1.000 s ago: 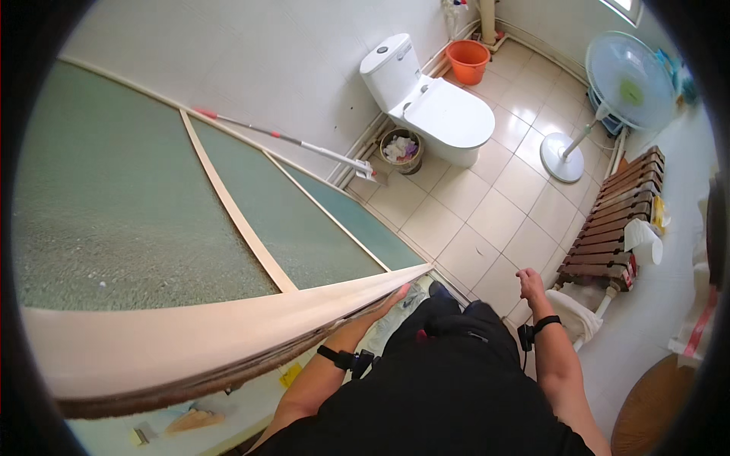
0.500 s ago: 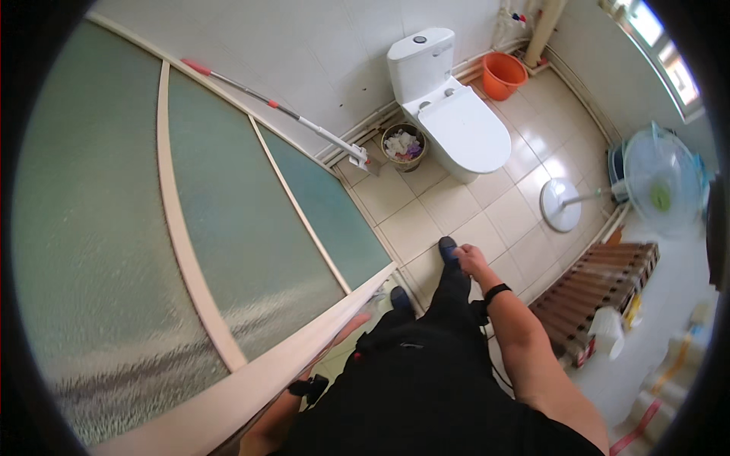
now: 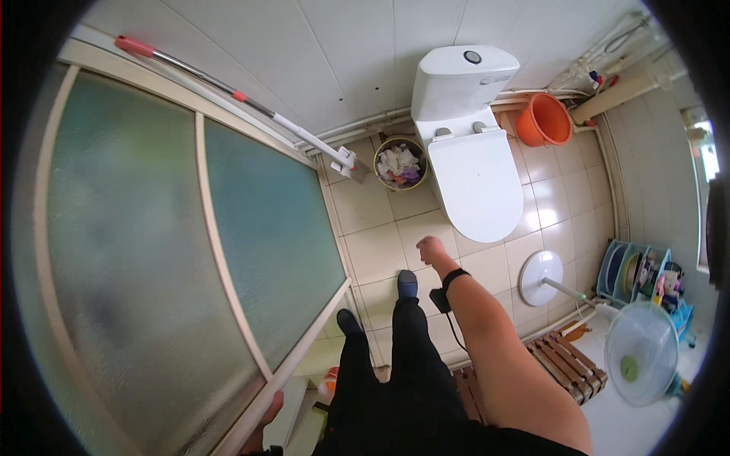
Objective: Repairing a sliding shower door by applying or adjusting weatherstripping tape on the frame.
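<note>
A pale-framed door of frosted green glass (image 3: 274, 235) stands at left. The left hand (image 3: 268, 412) is by its edge; the grip I cannot tell. The right hand (image 3: 432, 251) is curled narrow, apparently empty. Entering seems the step; the next move calls for clearing the door.

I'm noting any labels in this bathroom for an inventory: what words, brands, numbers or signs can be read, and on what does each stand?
No text can be read here.
Toilet tank: one small grey marking toward its right side, too small and blurred to read.
</note>
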Demonstrator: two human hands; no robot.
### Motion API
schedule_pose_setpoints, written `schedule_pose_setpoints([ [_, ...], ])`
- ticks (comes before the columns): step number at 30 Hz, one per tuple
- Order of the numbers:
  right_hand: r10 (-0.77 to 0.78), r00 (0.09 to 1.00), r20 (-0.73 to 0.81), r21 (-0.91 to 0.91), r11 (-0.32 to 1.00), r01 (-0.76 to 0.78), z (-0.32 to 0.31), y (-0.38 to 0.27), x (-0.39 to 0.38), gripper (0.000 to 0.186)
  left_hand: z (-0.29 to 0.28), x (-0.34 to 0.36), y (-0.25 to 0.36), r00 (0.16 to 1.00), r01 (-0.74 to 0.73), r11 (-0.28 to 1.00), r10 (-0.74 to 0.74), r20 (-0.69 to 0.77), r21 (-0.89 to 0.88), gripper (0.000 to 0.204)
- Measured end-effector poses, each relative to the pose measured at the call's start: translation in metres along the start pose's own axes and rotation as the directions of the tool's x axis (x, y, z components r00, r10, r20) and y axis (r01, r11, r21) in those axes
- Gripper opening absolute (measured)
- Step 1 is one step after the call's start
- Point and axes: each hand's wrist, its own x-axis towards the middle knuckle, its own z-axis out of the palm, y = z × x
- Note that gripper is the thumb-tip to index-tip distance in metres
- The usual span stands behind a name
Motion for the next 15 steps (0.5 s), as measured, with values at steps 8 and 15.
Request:
schedule_pose_setpoints([
  [8, 0.242, 0.966, 0.09, 0.537, 0.805, -0.251, -0.138, 0.032, 0.155, 0.026, 0.012, -0.013, 0.014, 0.978, 0.089, 0.994, -0.099, -0.185, -0.064, 0.054],
  [15, -0.149, 0.982, -0.115, -0.256, 0.96, 0.115, -0.147, 0.018, 0.219, 0.043, 0.003, -0.024, 0.027, 0.963, 0.191, 0.98, -0.198, -0.182, -0.053, 0.056],
])
